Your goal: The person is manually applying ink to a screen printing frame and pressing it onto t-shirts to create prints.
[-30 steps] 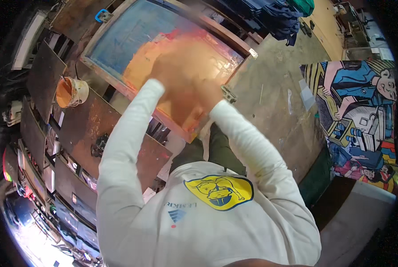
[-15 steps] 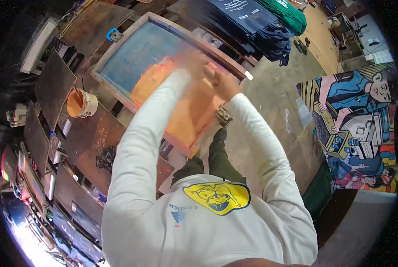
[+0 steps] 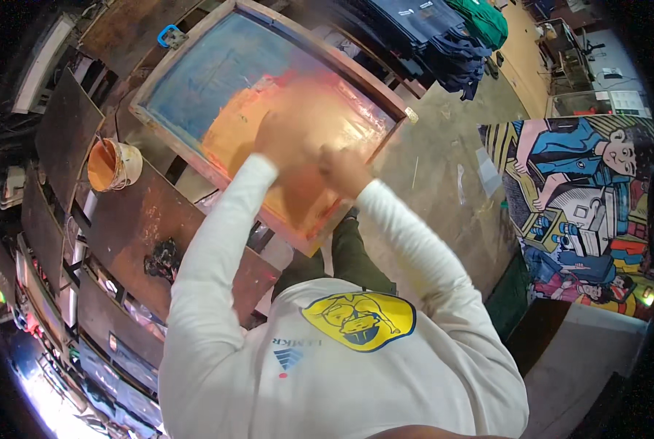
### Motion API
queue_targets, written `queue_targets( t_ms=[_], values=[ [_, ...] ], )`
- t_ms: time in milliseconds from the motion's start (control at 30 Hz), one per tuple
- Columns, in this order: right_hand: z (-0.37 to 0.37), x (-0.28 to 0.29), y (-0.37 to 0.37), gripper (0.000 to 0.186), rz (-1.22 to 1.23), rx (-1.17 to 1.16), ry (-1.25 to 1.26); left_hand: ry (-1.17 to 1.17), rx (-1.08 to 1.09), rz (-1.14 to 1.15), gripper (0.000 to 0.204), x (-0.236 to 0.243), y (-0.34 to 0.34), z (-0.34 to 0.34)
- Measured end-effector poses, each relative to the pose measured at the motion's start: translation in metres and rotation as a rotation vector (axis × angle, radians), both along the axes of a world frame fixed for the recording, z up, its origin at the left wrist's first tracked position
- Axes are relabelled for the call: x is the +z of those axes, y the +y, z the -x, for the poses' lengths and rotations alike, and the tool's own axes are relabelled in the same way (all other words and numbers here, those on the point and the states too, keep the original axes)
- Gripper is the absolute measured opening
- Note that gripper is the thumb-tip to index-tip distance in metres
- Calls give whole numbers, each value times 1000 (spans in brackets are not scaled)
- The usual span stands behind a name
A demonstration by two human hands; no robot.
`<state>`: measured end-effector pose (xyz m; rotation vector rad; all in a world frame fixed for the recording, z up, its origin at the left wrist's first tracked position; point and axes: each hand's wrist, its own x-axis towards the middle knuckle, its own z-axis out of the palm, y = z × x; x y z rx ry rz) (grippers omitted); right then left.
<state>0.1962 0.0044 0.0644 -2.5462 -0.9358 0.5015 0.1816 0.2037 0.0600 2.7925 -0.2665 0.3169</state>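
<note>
1. So, head view: wood frame w/ orange paint is in front, under both hands.
2. L hand is a blur over the paint; can't tell if fingers are apart.
3. R hand is nr it, fingers curled together; can't tell what's inside.
4. Bucket sits on brown desk, L side.

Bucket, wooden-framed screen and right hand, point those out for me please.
Bucket (image 3: 128, 166), head view: outer white wall.
Wooden-framed screen (image 3: 224, 73), head view: blue area inside the frame.
Right hand (image 3: 344, 173), head view: middle of the hand.
</note>
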Motion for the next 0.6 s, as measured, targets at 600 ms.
queue_targets(
  t_ms=[600],
  values=[
    [-93, 1, -10, 20, -142, -93, -363, -237, -174, -42, 15, -17, -15, -121]
  ],
)
